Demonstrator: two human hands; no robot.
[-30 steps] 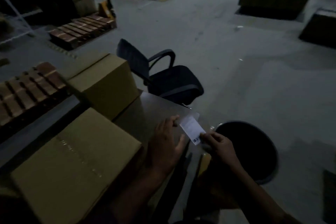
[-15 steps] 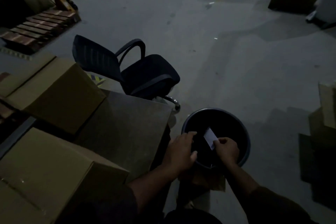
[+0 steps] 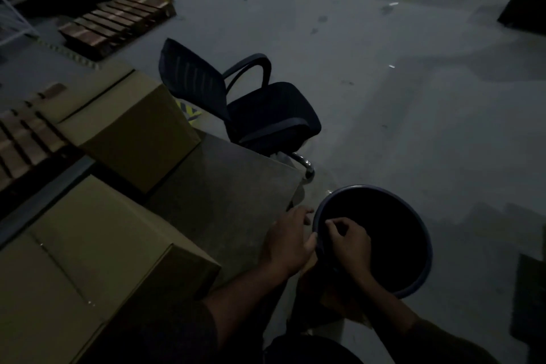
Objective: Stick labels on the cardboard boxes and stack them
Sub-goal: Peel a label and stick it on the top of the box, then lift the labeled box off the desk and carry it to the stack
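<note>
Cardboard boxes on dark table, head view only. Near box (image 3: 97,260) at table's left front, flaps closed, top face bare and within reach, likely staged for labelling. Far box (image 3: 130,130) behind it, angled, close to near box but whether touching cannot tell; not stacked. No label seen on either top; no label visible anywhere in frame.

Left hand (image 3: 291,241) at table's right corner (image 3: 283,177), fingers extended toward bin rim, relaxed, holding nothing visible. Right hand (image 3: 347,241) over mouth of black round bin (image 3: 413,245), fingers curled as if pinching something small; too dark to tell whether anything is held, so grip cannot tell. Bin parked on floor just beside table corner, probably to catch label backing scraps. Both hands close together at rim, suggesting peeling or discarding step rather than sticking.

Black office chair (image 3: 260,109) beyond table, turned away, unused. Wooden pallet (image 3: 118,23) far left on concrete floor, presumably stacking spot.
</note>
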